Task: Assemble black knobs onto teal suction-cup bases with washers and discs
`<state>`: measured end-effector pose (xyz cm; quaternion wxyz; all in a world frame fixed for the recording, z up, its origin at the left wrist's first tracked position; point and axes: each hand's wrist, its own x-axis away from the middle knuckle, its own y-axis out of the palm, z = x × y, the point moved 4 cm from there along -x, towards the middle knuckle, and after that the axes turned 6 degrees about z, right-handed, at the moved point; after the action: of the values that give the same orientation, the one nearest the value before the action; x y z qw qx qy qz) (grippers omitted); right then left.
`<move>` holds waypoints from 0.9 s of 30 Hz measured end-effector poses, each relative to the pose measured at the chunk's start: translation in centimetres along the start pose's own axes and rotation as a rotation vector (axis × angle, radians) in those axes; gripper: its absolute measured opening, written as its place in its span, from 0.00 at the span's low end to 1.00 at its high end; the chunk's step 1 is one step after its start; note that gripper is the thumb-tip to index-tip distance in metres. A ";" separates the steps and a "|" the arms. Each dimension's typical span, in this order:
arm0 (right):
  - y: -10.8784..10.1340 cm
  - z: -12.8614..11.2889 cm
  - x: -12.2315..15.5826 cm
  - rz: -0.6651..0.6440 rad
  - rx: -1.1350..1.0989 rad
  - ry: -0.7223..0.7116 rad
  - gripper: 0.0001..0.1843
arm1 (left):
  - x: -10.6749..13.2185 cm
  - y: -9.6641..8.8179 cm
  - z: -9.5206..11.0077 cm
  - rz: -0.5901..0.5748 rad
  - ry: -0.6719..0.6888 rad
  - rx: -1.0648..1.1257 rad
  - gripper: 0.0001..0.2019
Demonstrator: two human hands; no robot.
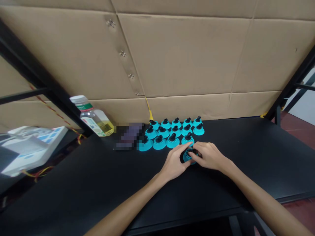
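A turquoise cup-shaped piece [187, 158] with a black fitting on top sits low between the person's two hands, just in front of the nearest row of similar pieces. The left hand [173, 162] curls in a loose C around its side, thumb and fingers against the flared wall; the right hand [209, 154] is bent in tight, thumb and fingers closed at the dark knob, though the exact contact is partly hidden. Beyond them stand matching pieces [159, 143] in three rows, smooth, round and wide at the foot, each crowned by a stubby black spout. All rest on a flat, dark, dull-sheened surface [110, 193]. To their left lies a thin dark slab [129, 136], blurred into blocks, and near it leans a clear bottle [94, 119] with a white cap and yellowish liquid. A narrow yellow tip [151, 115] hangs against the creased, matte brown cardboard [192, 55] behind, while black metal posts [46, 75] slant up on either side.
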<state>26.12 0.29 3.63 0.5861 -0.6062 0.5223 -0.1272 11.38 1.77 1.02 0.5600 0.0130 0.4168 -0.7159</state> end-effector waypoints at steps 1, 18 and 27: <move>0.0 0.0 0.0 0.001 -0.003 0.000 0.14 | 0.0 0.0 0.1 -0.003 0.001 -0.006 0.27; 0.3 -0.2 0.1 -0.054 -0.015 0.028 0.15 | 0.2 -0.2 0.0 -0.043 -0.060 0.063 0.29; -0.1 -0.1 0.4 -0.126 -0.091 -0.037 0.12 | -0.5 -0.5 -0.3 -0.183 -0.132 0.254 0.36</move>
<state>26.25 -0.11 3.55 0.5584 -0.6661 0.4774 -0.1287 11.01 2.37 1.37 0.5127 -0.0013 0.2846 -0.8100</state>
